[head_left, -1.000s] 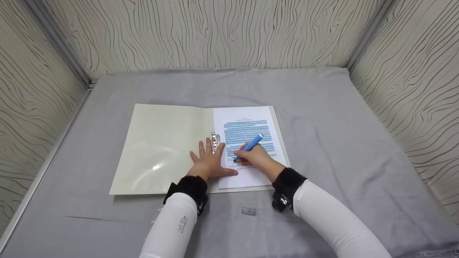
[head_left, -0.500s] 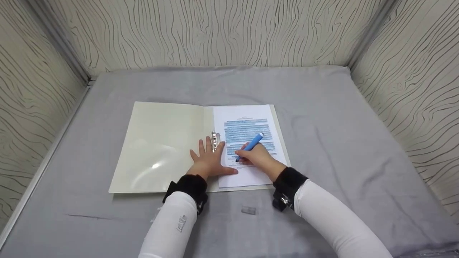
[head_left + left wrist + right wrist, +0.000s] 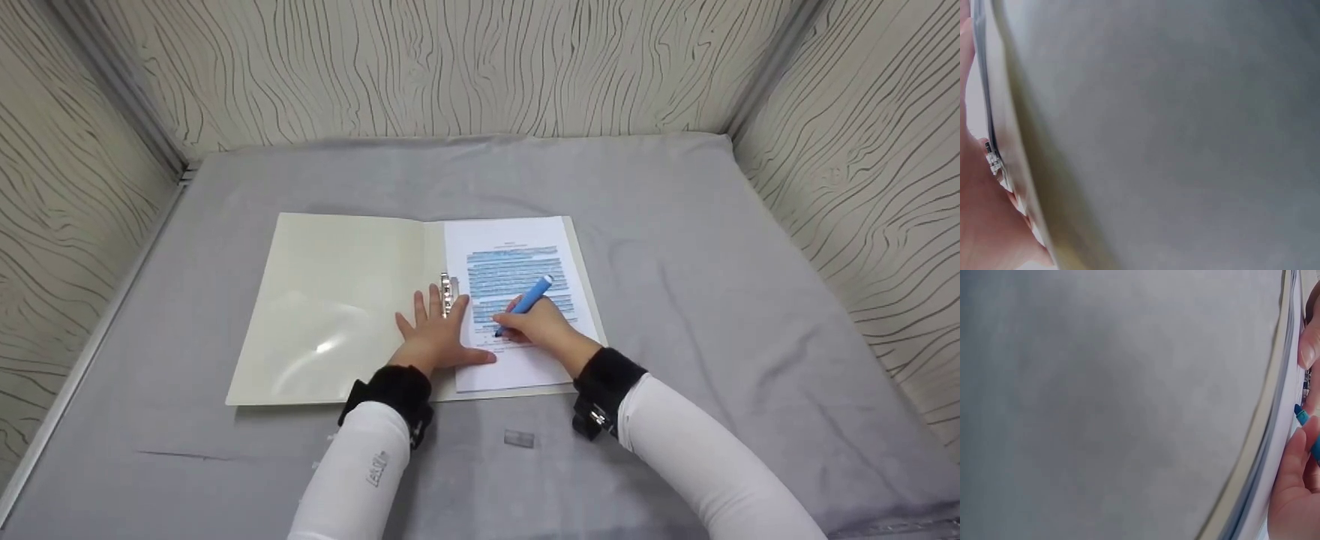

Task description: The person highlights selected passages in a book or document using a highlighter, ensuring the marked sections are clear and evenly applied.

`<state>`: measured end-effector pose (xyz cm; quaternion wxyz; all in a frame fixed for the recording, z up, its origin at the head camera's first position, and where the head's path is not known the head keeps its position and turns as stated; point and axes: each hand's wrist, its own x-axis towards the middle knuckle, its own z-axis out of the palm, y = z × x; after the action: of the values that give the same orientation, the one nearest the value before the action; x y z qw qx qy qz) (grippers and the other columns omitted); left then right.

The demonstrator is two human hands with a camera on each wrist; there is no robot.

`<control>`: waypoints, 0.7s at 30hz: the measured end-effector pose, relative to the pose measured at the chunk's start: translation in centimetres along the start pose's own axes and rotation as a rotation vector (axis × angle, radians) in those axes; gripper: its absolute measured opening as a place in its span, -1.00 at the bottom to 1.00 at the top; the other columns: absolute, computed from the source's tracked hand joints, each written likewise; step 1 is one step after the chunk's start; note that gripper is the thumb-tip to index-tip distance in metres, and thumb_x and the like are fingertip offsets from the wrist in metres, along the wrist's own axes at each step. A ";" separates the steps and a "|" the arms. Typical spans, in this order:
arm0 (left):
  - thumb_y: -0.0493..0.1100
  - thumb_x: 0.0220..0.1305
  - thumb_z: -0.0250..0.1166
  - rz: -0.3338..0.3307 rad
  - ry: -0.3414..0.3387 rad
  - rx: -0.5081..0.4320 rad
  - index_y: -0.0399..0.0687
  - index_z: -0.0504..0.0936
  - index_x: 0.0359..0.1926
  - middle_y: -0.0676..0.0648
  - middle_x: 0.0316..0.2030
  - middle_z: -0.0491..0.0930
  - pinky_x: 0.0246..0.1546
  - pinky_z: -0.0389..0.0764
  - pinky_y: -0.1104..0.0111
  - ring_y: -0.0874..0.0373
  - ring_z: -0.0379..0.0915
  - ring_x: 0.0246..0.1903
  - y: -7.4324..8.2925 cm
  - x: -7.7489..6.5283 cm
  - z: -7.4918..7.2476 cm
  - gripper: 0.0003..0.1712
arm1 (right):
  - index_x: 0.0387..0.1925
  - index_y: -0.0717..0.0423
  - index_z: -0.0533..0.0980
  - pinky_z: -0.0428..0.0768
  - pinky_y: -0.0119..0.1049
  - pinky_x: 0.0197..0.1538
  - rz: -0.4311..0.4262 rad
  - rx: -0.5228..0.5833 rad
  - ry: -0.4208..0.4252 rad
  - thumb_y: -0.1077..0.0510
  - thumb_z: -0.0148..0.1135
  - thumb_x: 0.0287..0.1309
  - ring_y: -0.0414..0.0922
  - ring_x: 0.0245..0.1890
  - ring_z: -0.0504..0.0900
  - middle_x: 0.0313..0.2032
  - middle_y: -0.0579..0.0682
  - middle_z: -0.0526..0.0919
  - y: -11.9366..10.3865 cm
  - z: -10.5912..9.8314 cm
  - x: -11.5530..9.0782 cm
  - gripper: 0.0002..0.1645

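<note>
A cream folder (image 3: 330, 300) lies spread on the cloth, with a stack of printed paper (image 3: 540, 371) on its right half. Blue marking covers most of the text lines on the top sheet. My right hand (image 3: 544, 328) pinches a blue marker (image 3: 534, 295) with its dark tip down at the lower lines; the marker (image 3: 1302, 415) also shows at the right edge of the right wrist view. My left hand (image 3: 435, 341) rests with fingers spread across the folder's spine, its thumb on the sheet. Its fingertips lie by the metal clip (image 3: 448, 292).
A small clear plastic piece (image 3: 519, 439) lies on the grey cloth (image 3: 675, 225) in front of the folder. Patterned panels (image 3: 465, 67) stand behind and at both sides. In the left wrist view, the cloth and the folder's edge (image 3: 1022, 146) fill most of the picture.
The marker tip has shifted slightly to the right along the lower text, together with my right hand. My left hand stays in place on the folder.
</note>
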<state>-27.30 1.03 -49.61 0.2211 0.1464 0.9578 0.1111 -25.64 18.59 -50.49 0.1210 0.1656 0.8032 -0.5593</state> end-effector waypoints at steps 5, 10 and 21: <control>0.58 -0.26 0.23 0.001 0.004 0.010 0.27 -0.05 0.45 -0.27 0.43 -0.41 0.16 -0.32 -0.31 -0.25 -0.60 0.36 -0.1 0.3 0.3 0.28 | -0.40 0.21 0.48 0.58 -0.41 -0.39 0.005 0.009 0.001 0.17 0.37 0.00 -0.20 -0.53 0.62 -0.53 0.00 0.60 0.0 -0.3 -0.1 -0.76; 0.59 -0.27 0.23 0.006 0.010 0.022 0.26 -0.05 0.45 -0.27 0.43 -0.41 0.16 -0.30 -0.31 -0.25 -0.60 0.37 -0.2 0.5 0.5 0.28 | -0.42 0.21 0.47 0.56 -0.43 -0.42 0.010 0.023 0.006 0.19 0.37 0.01 -0.21 -0.55 0.61 -0.56 -0.01 0.59 0.0 -0.5 -0.3 -0.77; 0.60 -0.29 0.23 -0.001 0.005 0.023 0.27 -0.06 0.46 -0.26 0.43 -0.42 0.16 -0.30 -0.32 -0.26 -0.60 0.37 -0.2 0.5 0.4 0.30 | -0.39 0.21 0.47 0.57 -0.42 -0.42 0.021 0.028 0.015 0.17 0.37 0.01 -0.19 -0.54 0.62 -0.53 0.02 0.60 0.3 -1.0 -0.5 -0.75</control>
<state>-27.60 1.07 -50.20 0.2172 0.1482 0.9596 0.1004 -25.10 19.53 -50.28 0.1186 0.1800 0.7943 -0.5680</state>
